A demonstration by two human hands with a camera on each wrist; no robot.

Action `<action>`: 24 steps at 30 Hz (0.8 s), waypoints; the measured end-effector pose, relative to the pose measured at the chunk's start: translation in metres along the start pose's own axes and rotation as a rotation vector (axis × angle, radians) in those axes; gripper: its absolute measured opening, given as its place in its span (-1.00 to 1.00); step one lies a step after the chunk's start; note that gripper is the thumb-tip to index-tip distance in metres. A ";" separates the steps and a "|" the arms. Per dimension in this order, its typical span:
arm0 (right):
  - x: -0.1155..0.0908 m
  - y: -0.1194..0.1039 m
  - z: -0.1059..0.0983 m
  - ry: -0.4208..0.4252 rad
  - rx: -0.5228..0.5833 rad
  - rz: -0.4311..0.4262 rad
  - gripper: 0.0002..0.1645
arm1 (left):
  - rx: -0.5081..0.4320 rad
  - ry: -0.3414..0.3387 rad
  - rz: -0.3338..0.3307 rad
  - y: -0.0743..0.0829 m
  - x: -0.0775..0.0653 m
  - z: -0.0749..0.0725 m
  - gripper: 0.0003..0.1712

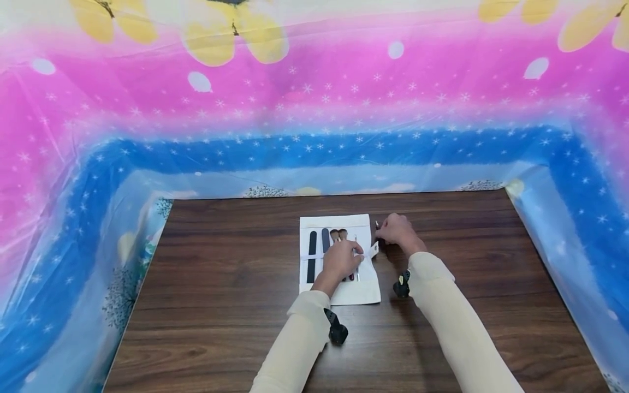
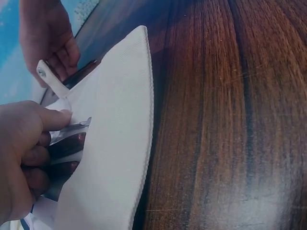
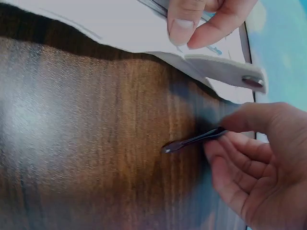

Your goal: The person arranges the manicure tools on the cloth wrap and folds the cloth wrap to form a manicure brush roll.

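A white fabric pouch lies spread on the table, with a thin white band across its tools. Under the band sit a black nail file, a grey nail file, two brushes and a slim metal tool. My left hand lies over the pouch, its thumb and finger pinching the band near its right end. Right of the pouch, my right hand pinches a slim dark shiny tool; its kind is unclear. My left palm hides parts of the brushes.
A strap with a metal snap sticks out from the pouch's right side, between the hands. The brown wooden table extends around the pouch. A colourful patterned cloth hangs behind and at both sides of the table.
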State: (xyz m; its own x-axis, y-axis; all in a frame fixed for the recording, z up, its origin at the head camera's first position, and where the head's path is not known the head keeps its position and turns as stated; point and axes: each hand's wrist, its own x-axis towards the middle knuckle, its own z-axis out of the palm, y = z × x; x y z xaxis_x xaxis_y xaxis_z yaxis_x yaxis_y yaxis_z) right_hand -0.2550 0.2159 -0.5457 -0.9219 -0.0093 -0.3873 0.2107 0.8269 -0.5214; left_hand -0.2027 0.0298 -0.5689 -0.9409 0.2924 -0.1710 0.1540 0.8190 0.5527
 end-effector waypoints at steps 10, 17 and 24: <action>0.004 -0.009 -0.010 0.234 0.319 -0.096 -0.75 | -0.014 0.035 -0.023 0.001 -0.001 0.001 -0.90; 0.006 -0.023 -0.001 0.150 0.482 -0.145 -0.71 | -0.029 0.037 -0.023 0.001 -0.001 0.001 -0.91; 0.007 -0.017 0.014 0.045 0.493 -0.084 -0.72 | -0.040 0.028 -0.026 -0.001 0.001 0.002 -0.91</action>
State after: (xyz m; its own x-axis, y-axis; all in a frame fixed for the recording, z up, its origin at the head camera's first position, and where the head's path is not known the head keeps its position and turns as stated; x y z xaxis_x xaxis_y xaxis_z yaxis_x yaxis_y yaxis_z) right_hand -0.2605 0.1942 -0.5505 -0.9531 -0.0309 -0.3011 0.2538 0.4603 -0.8507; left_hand -0.2034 0.0304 -0.5717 -0.9525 0.2567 -0.1635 0.1175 0.8057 0.5806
